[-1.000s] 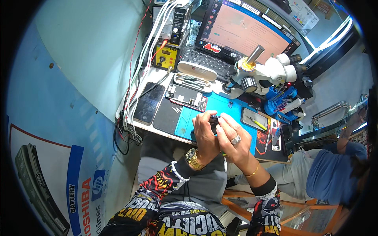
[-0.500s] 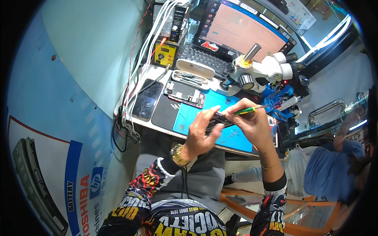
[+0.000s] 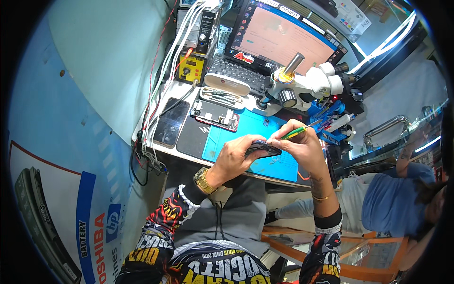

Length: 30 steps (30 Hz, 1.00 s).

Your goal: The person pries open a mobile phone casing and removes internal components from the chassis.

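Observation:
My left hand is closed around a dark phone, held tilted over the blue work mat near the bench's front edge. My right hand grips a slim green-and-yellow tool between its fingers, with fingertips at the phone's upper edge; what they touch there is too small to make out. Behind my hands, an opened phone with a red frame lies beside an open case of small tools. Another dark phone lies to their left, by cables.
A microscope stands behind the mat, before a laptop. Blue tool holders are at right. A yellow electronic unit and hanging white cables are back left. Another person in a blue shirt is at the lower right.
My right hand has picked up the green-and-yellow tool and shifted rightward and up. My left hand loosened its fingers half a second ago and has closed again around the phone.

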{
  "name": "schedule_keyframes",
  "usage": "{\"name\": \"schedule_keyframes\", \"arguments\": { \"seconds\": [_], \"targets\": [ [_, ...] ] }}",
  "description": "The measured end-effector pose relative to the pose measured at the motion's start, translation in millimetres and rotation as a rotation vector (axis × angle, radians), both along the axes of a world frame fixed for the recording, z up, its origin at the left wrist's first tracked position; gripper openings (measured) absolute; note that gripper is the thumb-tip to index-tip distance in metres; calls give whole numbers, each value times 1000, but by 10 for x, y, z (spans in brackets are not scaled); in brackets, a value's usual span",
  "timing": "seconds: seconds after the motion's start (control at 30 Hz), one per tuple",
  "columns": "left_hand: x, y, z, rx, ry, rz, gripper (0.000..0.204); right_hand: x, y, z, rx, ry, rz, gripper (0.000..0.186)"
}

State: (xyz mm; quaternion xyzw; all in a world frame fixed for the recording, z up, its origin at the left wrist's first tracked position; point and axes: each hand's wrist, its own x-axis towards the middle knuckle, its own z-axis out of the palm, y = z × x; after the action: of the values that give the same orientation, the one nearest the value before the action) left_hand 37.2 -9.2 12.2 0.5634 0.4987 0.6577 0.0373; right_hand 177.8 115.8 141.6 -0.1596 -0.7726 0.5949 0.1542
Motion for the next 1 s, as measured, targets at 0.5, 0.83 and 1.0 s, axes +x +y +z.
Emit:
{"name": "schedule_keyframes", "arguments": {
  "seconds": [0.5, 0.83, 1.0],
  "targets": [
    [381, 287, -6, 44, 74, 545, 93, 4, -200, -254, 112, 123, -308, 5],
    [392, 306, -14, 70, 25, 556, 64, -18, -261, -587, 1108, 537, -212, 35],
    [409, 268, -56, 62, 9, 552, 60, -39, -276, -662, 1215, 559, -199, 36]
  ]
}}
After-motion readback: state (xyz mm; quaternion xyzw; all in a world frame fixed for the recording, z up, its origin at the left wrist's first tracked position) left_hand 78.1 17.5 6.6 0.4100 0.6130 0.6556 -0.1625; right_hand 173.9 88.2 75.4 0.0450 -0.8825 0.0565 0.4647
